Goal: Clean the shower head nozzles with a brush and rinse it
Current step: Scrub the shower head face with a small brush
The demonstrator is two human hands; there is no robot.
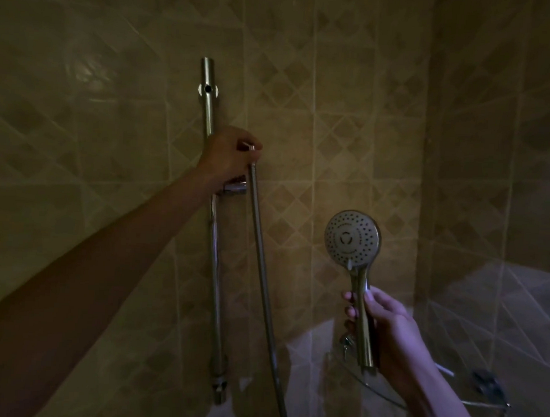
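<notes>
A round chrome shower head [352, 238] faces me at centre right, its nozzle face dotted with small holes. My right hand [385, 329] is shut on its handle, holding it upright. My left hand [230, 153] reaches up to the vertical slide rail [215, 256] and pinches the free upper end of the metal hose [261, 255], just above the rail's chrome holder bracket [235, 187]. The hose hangs down from my left hand and runs off the bottom edge. No brush is in view.
Tan diamond-pattern tiled walls [352, 100] surround the dim stall. A glass corner shelf [385, 396] with a metal bracket sits low right behind my right hand. A tap fitting [346, 341] shows beside the handle.
</notes>
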